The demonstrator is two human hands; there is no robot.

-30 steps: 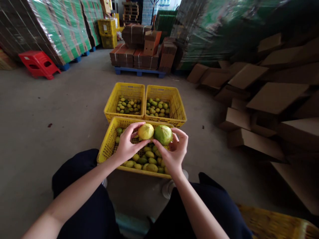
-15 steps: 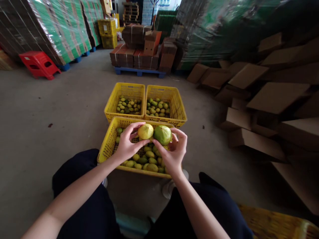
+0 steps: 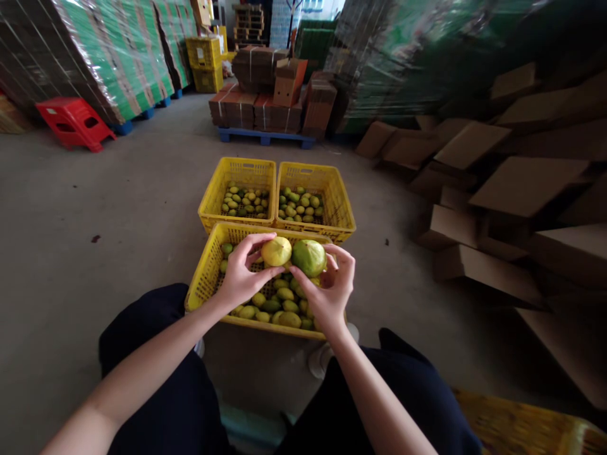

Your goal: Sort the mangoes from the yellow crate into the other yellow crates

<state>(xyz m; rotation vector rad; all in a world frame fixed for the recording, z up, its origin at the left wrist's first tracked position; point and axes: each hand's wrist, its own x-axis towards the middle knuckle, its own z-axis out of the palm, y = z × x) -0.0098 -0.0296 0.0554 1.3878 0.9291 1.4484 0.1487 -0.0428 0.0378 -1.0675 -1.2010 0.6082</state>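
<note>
On the floor (image 3: 142, 189), twelve-o'clock crates (image 3: 251, 167) stand part-filled; your left hand (image 3: 241, 272) holds yellow fruit (image 3: 276, 251), right hand (image 3: 331, 296) green fruit (image 3: 309, 258), both unplaced.

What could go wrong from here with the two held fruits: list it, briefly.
1. The left hand pinches the yellow fruit by its edge, so it might slip and drop into the front crate, bruising it or the fruits below.
2. The green fruit in the right hand is very close to the yellow one; a small jerk could knock them together.
</note>
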